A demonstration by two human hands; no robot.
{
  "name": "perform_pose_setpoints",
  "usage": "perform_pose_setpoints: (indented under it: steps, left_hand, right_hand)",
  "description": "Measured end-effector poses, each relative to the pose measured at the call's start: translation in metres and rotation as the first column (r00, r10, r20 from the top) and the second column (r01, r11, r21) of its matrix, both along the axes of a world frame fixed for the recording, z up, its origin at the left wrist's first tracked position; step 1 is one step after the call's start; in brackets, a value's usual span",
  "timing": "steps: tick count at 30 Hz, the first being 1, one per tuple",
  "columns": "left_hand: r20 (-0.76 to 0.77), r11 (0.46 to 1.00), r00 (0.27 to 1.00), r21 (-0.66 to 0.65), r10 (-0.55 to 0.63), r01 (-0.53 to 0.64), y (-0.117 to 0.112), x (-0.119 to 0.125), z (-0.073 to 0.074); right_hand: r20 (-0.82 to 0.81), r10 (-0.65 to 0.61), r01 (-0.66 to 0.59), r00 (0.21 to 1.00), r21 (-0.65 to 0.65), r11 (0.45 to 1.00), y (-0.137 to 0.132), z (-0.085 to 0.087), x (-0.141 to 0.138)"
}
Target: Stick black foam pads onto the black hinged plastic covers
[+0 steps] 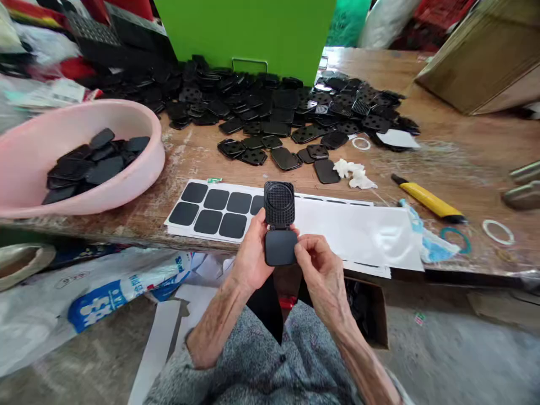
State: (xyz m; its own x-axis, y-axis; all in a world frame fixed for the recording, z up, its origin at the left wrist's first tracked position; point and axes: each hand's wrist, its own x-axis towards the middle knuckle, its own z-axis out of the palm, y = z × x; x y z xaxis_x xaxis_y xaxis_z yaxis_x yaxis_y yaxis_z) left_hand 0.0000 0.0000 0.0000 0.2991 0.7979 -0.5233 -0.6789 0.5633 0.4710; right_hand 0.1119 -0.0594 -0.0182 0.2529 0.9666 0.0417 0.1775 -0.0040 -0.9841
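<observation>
My left hand grips a small hinged black plastic piece, which stands unfolded in front of my chest. Its upper half shows a grid with a round ring. Over the lower half lies a smooth black square pad with rounded corners. My right hand pinches the right edge of this pad between thumb and fingers. Whether the pad is fully pressed down I cannot tell. Just beyond my hands, a white sheet of black square stickers lies along the table edge, and a white backing sheet covers its right part.
Many black plastic pieces are heaped across the table before a green panel. A pink basin at left holds more. At right lie a yellow utility knife, rings and crumpled paper. A cardboard box stands behind.
</observation>
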Motion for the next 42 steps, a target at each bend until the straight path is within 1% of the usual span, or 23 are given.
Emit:
perform_pose_setpoints:
  steps: [3,5,8,10,12,15,20,24,26,28,30,31,34,38,40,42]
  left_hand:
    - [-0.004,1.0,1.0,-0.016,0.013,-0.013,0.0,0.001,0.002]
    - [-0.003,0.999,0.999,-0.019,0.033,-0.033,-0.001,0.001,0.003]
    - [0.012,0.998,0.998,0.007,0.069,-0.069,-0.001,0.001,0.004]
    - [0.028,0.996,0.997,0.039,0.077,-0.078,-0.001,0.001,0.004]
    - [0.032,0.995,0.997,0.057,0.074,-0.076,-0.001,0.0,0.005]
    - [0.02,0.994,0.997,0.074,0.081,-0.082,-0.001,-0.001,0.006]
    - [-0.014,0.991,0.995,0.094,0.102,-0.1,-0.001,-0.002,0.008]
    - [-0.028,0.987,0.992,0.106,0.126,-0.123,-0.002,-0.002,0.008]
    - [-0.048,0.983,0.988,0.114,0.149,-0.143,-0.001,-0.003,0.007]
    - [-0.065,0.98,0.984,0.123,0.164,-0.155,-0.001,-0.004,0.007]
    - [-0.072,0.98,0.983,0.121,0.167,-0.158,0.0,-0.005,0.008]
    - [-0.073,0.981,0.983,0.114,0.168,-0.159,0.0,-0.005,0.008]
    - [-0.071,0.983,0.984,0.09,0.165,-0.159,0.001,-0.006,0.01]
    - [-0.058,0.984,0.986,0.096,0.156,-0.15,0.002,-0.006,0.012]
    - [-0.047,0.985,0.988,0.101,0.146,-0.14,0.002,-0.006,0.012]
    - [-0.034,0.985,0.99,0.108,0.136,-0.131,0.003,-0.007,0.011]
  right_hand:
    - [0.105,-0.028,0.022,0.994,0.059,0.998,0.001,0.0,-0.005]
    - [0.218,-0.048,0.023,0.975,0.119,0.993,0.001,0.001,-0.007]
    - [0.4,-0.106,0.01,0.91,0.234,0.972,0.001,0.003,-0.01]
    - [0.487,-0.159,0.004,0.859,0.304,0.953,0.001,0.003,-0.013]
    - [0.55,-0.203,0.001,0.81,0.346,0.938,0.001,0.002,-0.016]
    - [0.612,-0.235,-0.015,0.755,0.375,0.927,0.001,-0.001,-0.019]
    - [0.673,-0.265,-0.033,0.69,0.395,0.918,0.001,-0.005,-0.021]
    - [0.714,-0.265,-0.064,0.648,0.397,0.916,0.001,-0.008,-0.022]
    - [0.757,-0.263,-0.092,0.598,0.39,0.916,0.0,-0.008,-0.023]
    - [0.816,-0.256,-0.131,0.518,0.371,0.919,-0.002,-0.006,-0.023]
    - [0.864,-0.229,-0.177,0.448,0.337,0.925,-0.003,-0.003,-0.022]
    - [0.879,-0.21,-0.197,0.429,0.317,0.928,-0.003,-0.001,-0.021]
    - [0.889,-0.169,-0.236,0.425,0.289,0.928,-0.003,0.001,-0.02]
    - [0.883,-0.164,-0.26,0.439,0.299,0.918,-0.002,0.001,-0.019]
    - [0.895,-0.15,-0.276,0.42,0.283,0.919,-0.002,0.002,-0.019]
    - [0.919,-0.116,-0.28,0.376,0.232,0.932,-0.004,0.003,-0.02]
